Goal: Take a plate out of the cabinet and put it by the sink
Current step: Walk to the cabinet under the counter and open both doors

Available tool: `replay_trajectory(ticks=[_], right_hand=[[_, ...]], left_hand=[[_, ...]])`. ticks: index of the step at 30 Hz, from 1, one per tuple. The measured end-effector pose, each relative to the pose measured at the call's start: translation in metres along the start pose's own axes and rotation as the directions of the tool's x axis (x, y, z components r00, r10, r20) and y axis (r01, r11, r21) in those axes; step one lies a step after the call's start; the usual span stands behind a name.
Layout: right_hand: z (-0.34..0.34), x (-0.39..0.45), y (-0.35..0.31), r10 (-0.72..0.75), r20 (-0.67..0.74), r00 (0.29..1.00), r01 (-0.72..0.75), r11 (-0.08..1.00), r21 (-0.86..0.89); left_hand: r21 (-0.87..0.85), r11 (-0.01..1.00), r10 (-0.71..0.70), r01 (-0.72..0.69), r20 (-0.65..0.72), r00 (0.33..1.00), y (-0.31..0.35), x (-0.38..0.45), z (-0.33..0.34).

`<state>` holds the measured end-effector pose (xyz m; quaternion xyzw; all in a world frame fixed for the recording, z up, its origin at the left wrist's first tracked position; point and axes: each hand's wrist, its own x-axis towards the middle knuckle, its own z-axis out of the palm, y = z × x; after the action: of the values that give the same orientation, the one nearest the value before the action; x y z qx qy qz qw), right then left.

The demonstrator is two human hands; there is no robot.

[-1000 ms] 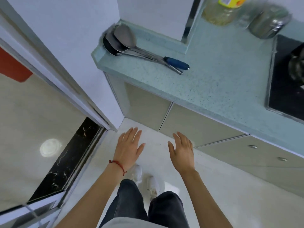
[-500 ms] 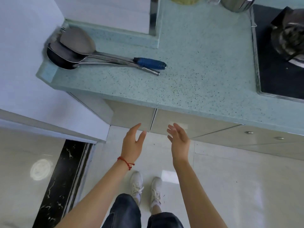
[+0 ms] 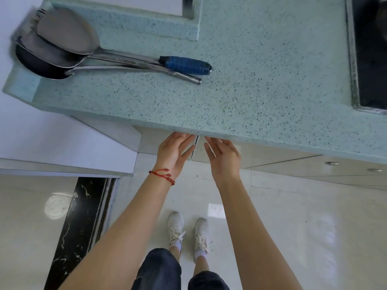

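Since a moment ago we have stepped in close, and our hands have risen from hanging over the floor to the top edge of the cabinet doors [image 3: 211, 152], just under the lip of the countertop [image 3: 240, 86]. That tells us the opening step is starting: the doors are still closed, and nothing has been taken out yet.

Our left hand [image 3: 172, 154], the one with the red string [image 3: 162, 175] at its wrist, is spread and empty, its fingertips touching or nearly touching the left door beside the seam. Our right hand [image 3: 224, 158] is likewise loose and holding nothing, fingers extended toward the right door on the other side of that seam. The two hands sit close together, one on each side of the gap.

The plate is not visible; we judge it lies behind these doors, directly ahead of and below our fingertips. The sink is out of view too. Above and left of our left hand, ladles [image 3: 69, 47] rest on the counter.
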<state>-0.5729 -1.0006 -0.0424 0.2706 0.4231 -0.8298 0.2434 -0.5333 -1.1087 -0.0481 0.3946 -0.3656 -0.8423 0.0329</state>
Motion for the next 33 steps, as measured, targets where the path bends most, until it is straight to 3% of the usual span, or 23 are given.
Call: replay_trajectory(ticks=[7, 17, 24, 28, 33], right_hand=[[0.006, -0.001, -0.001, 0.059, 0.008, 0.998, -0.059, 0.993, 0.101], [-0.015, -0.028, 0.014, 0.044, -0.049, 0.998, -0.041, 0.998, 0.051], [-0.038, -0.057, 0.027, -0.036, -0.210, 0.977, -0.018, 0.968, -0.248], [-0.054, -0.074, 0.035, -0.103, -0.290, 0.952, -0.029, 0.908, -0.418], [-0.077, -0.098, 0.035, -0.159, -0.294, 0.943, -0.014, 0.860, -0.510]], left_hand=[[-0.097, 0.995, -0.017, 0.024, 0.079, 0.997, 0.002, 0.001, 0.004], [-0.106, 0.994, -0.017, 0.016, -0.010, 1.000, -0.012, -0.023, -0.012], [0.132, 0.991, 0.038, -0.020, -0.134, 0.990, -0.029, -0.063, -0.044], [0.155, 0.988, 0.037, -0.009, -0.182, 0.983, -0.034, -0.080, -0.065], [0.152, 0.988, 0.047, -0.013, -0.222, 0.974, -0.035, -0.096, -0.081]])
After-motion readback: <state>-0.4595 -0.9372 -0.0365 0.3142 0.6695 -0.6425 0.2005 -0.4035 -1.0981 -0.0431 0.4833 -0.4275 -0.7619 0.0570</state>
